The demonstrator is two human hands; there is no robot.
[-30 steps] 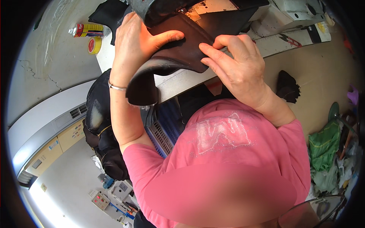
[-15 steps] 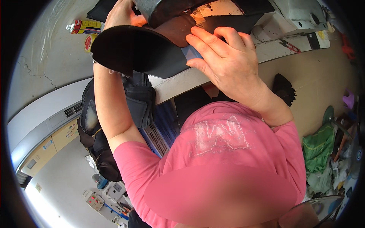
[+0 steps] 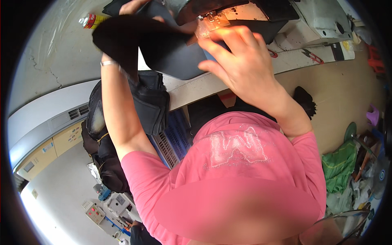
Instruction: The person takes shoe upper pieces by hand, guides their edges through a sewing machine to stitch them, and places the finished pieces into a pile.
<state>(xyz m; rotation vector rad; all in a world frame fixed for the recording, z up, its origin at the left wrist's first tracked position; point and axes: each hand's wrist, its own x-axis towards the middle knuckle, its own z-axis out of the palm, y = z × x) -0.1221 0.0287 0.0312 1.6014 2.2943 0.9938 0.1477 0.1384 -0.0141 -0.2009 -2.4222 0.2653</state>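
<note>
A dark sewing machine head (image 3: 196, 10) stands above a lit metal plate (image 3: 214, 22). My left hand (image 3: 134, 6) is beyond the curved black fabric piece (image 3: 116, 41) and grips it; most of the fingers are hidden behind it. The piece is lifted, bent and blurred by motion. My right hand (image 3: 245, 57) hovers by the plate with its fingers apart and the thumb out, and nothing shows in its grasp. Below its fingers lies a smooth dark panel (image 3: 175, 61), with a bluish patch partly hidden by the hand.
A spray can (image 3: 92, 20) lies at the far left. Stacked black pieces (image 3: 151, 106) hang by the table edge over a blue crate (image 3: 175, 139). Red-handled thread snips (image 3: 313, 57) lie on the right of the table (image 3: 286, 59). A green sack (image 3: 339, 163) sits on the floor.
The black fabric piece has moved left, away from the plate, with my left hand. More of the plate shows. My right fingers no longer press on the fabric.
</note>
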